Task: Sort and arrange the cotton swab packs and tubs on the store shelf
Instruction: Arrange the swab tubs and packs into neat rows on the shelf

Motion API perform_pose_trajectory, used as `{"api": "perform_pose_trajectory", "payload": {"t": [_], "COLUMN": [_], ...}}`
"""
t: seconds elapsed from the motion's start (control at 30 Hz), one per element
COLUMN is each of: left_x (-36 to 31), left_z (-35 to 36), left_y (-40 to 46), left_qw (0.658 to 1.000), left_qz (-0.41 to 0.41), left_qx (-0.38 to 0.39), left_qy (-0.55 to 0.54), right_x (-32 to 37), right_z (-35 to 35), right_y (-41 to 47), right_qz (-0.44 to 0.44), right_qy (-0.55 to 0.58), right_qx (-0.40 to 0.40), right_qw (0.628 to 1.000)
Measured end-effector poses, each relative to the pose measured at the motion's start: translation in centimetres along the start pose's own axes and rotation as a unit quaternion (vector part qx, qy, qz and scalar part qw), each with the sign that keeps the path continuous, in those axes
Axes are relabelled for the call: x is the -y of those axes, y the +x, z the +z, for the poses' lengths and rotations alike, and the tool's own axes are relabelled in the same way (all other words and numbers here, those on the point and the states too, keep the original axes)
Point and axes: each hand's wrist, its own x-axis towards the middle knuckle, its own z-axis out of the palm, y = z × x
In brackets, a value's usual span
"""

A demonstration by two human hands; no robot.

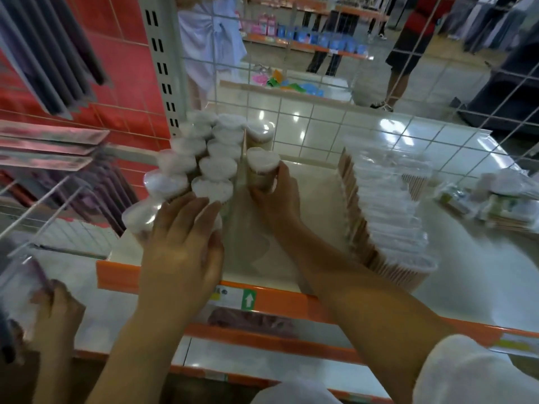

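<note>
Two rows of heart-shaped cotton swab tubs (pixel 204 158) stand at the left of the white shelf (pixel 315 182), left of a thin divider. My left hand (pixel 183 243) lies flat with straight fingers on the front tubs of those rows. Right of the divider, my right hand (pixel 277 196) grips a single heart-shaped tub (pixel 261 169) standing on the shelf. One more tub (pixel 259 137) stands behind it. A long row of flat swab packs (pixel 388 205) in clear plastic fills the right side.
A loose pile of packs (pixel 495 199) lies at the far right. An orange price rail (pixel 291 301) runs along the shelf front. Another person's hand (pixel 55 310) holds a pack at lower left. A wire grid forms the shelf back, and people stand in the aisle beyond it.
</note>
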Motion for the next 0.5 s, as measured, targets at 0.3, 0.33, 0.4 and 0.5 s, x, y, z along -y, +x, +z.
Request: {"api": "perform_pose_trajectory", "payload": {"t": [0.3, 0.33, 0.4, 0.5], "left_x": [1.1, 1.1, 1.2, 1.3], "left_z": [0.2, 0.1, 0.1, 0.0], "left_y": [-0.6, -0.6, -0.5, -0.4], "left_qw": [1.0, 1.0, 0.999, 0.999], "left_qz": [0.023, 0.025, 0.028, 0.03], "left_qx": [0.008, 0.011, 0.015, 0.025], "left_qy": [0.003, 0.005, 0.006, 0.008], "right_x": [-0.8, -0.7, -0.9, -0.9], "right_z": [1.6, 1.7, 1.8, 1.9], "right_y": [3.2, 3.5, 4.0, 4.4], "right_qz": [0.0, 0.005, 0.015, 0.028], "right_qy": [-0.086, -0.1, -0.13, -0.168], "right_qx": [0.001, 0.005, 0.011, 0.017], "right_qw": [0.996, 0.995, 0.991, 0.985]}}
